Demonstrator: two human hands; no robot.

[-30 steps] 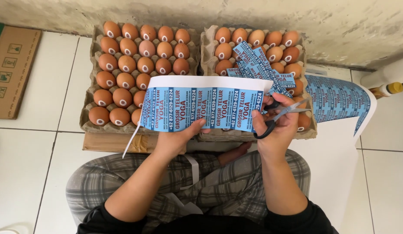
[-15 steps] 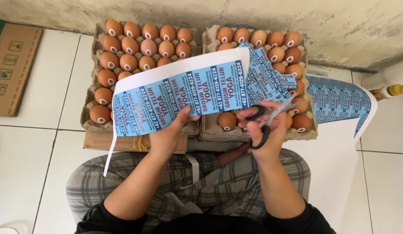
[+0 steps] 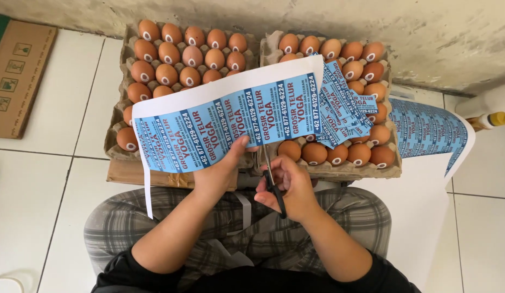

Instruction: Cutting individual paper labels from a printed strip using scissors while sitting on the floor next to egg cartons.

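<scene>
My left hand (image 3: 222, 171) pinches the lower edge of a long paper strip of blue printed labels (image 3: 209, 127), held tilted over the egg trays. My right hand (image 3: 290, 187) grips black-handled scissors (image 3: 271, 176), whose blades point up at the strip's lower edge just right of my left thumb. A loose pile of cut blue labels (image 3: 342, 111) lies on the eggs of the right tray (image 3: 344, 169). The left tray (image 3: 114, 149) holds several brown eggs (image 3: 176, 54), partly hidden by the strip.
A large sheet of the same blue labels (image 3: 426, 130) lies on the white floor at right. A glue bottle with a yellow cap (image 3: 494, 119) sits at the far right. A flat cardboard box (image 3: 16, 76) lies at left. My legs in checked trousers (image 3: 116, 228) are below.
The strip has swung from level to tilted, its right end up. The scissors have moved from the strip's right end to its lower edge near the middle, blades now pointing upward.
</scene>
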